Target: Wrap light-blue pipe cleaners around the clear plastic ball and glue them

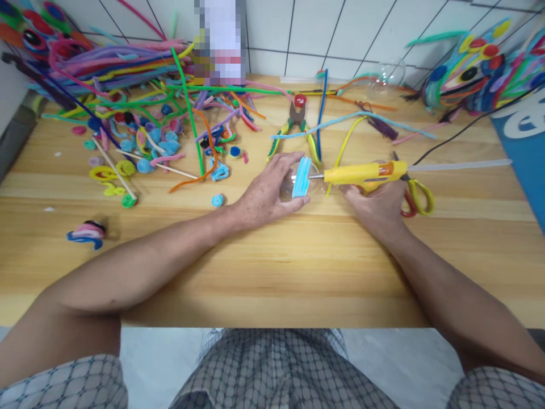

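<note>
My left hand (270, 190) is closed around a clear plastic ball (288, 184). Strips of light blue pipe cleaner (302, 177) lie side by side across the ball. In my right hand (378, 203) is a yellow hot glue gun (357, 175), its metal nozzle at the right edge of the blue strips. Whether the nozzle touches them, I cannot tell. A translucent glue stick (462, 165) juts out of the gun's back. Scissors with yellow and red handles (420, 197) lie just past my right hand, partly hidden by it.
Pliers (297, 122) lie behind the ball, with a light blue pipe cleaner (353, 120) across them. Coiled pipe cleaner pieces (157, 139) crowd the left side. Colourful animal-like figures (464, 74) stand at the back right. The gun's black cord (460, 133) runs off right.
</note>
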A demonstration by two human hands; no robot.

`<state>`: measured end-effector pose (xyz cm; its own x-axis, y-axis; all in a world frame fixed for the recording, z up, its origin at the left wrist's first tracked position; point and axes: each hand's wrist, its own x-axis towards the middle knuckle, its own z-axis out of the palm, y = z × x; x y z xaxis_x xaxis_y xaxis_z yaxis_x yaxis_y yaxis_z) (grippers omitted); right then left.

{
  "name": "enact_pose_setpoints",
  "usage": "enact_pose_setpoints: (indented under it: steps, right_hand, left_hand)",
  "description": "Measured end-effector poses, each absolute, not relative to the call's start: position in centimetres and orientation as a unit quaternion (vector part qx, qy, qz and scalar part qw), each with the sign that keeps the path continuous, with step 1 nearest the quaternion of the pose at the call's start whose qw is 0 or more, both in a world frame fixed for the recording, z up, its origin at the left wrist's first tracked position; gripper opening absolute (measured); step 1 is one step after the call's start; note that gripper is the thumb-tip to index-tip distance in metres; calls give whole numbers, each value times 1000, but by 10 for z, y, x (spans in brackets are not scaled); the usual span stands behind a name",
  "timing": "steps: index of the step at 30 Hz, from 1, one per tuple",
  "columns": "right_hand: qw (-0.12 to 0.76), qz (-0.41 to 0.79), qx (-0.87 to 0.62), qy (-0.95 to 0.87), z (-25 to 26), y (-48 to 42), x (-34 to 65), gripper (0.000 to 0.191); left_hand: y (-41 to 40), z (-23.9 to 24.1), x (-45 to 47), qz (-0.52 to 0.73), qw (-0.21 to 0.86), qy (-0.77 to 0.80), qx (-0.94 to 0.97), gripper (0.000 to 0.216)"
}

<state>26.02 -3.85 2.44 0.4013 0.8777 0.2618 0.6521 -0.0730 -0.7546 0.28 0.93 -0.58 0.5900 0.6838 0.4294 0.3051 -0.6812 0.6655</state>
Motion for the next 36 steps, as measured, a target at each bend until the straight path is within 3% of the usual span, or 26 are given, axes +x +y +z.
enact_pose_setpoints:
  steps: [7, 13, 24, 31, 36]
  right_hand:
    - [431, 140, -708, -541, 20, -40, 264, 24]
    - [430, 101, -703, -558, 16, -39, 266, 31]
    - [488, 120, -662, -556, 6, -37, 270, 25]
    - [430, 99, -694, -568, 6, -39, 274, 22]
    - [449, 120, -686, -560, 12, -39, 270, 21]
  left_hand:
    - [9, -7, 2, 360, 277, 276, 847, 79]
    - [9, -7, 3, 355, 271, 287, 848, 80]
    - [10, -6, 1, 353, 271, 274, 853, 79]
    - [9, -6, 2, 353, 267, 277, 853, 78]
    - [9, -6, 1, 349, 268, 278, 854, 78]
